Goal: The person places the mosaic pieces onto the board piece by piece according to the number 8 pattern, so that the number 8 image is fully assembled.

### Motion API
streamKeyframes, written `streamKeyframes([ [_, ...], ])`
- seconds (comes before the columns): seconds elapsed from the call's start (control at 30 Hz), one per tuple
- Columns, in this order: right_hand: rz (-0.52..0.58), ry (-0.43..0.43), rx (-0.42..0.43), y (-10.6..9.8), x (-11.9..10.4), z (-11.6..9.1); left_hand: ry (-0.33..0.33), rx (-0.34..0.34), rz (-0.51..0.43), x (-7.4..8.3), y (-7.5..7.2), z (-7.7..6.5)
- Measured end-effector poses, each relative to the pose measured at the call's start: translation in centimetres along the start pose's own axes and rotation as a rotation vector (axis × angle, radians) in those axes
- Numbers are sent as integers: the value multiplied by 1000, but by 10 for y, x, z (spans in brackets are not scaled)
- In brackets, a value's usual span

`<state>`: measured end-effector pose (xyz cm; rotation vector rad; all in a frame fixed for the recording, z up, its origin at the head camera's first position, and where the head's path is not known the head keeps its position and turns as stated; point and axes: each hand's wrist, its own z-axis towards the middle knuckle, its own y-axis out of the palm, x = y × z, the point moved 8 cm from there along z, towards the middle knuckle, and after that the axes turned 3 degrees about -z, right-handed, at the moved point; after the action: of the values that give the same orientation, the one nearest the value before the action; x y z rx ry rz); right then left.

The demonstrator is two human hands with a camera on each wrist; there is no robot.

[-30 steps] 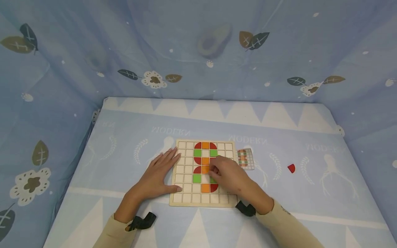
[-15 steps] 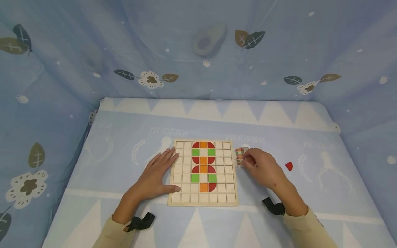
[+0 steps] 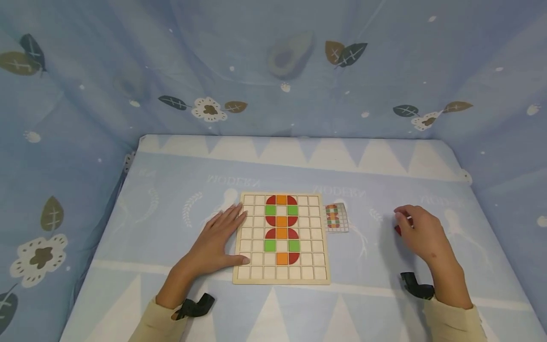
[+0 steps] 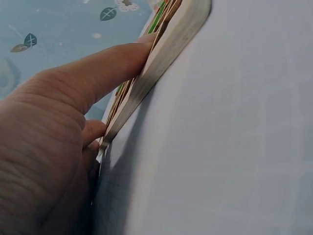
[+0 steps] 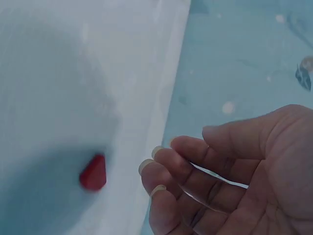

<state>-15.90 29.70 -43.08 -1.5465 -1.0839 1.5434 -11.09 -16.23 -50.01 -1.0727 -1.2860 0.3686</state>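
A wooden grid board (image 3: 281,281) carries red quarter-round tiles with orange and green square tiles in its middle columns. The lowest coloured row holds an orange tile (image 3: 282,259) beside a red one (image 3: 294,258). Along the board's left side rests my left hand (image 3: 215,243), fingers spread, its thumb on the edge in the left wrist view. Far to the right, my right hand (image 3: 423,233) hovers over a loose red quarter-round tile (image 5: 94,174), partly covered by the fingers in the head view. Its fingers curve loosely, thumb apart, holding nothing.
A small pattern card (image 3: 343,218) with a matching coloured design lies against the board's right edge. Patterned cloth covers the table (image 3: 273,161). Blue curtains (image 3: 239,57) hang behind it and on both sides. A black strap (image 3: 197,305) is on the left wrist, another on the right.
From over the board, my right hand has moved right, past the card, to the loose red tile. A red tile now shows uncovered in the board's right coloured column. My left hand stays put.
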Motion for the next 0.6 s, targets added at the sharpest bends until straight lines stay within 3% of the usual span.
streamKeyframes([
  [0.13,-6,56,-30,-1,14,-3,-7,-2,8,-1,1,1],
  [0.33,-44,89,-125,14,32,-4,-8,2,10,-2,3,0],
  [0.6,-76,124,-121,20,37,-2,-14,4,8,-3,3,0],
])
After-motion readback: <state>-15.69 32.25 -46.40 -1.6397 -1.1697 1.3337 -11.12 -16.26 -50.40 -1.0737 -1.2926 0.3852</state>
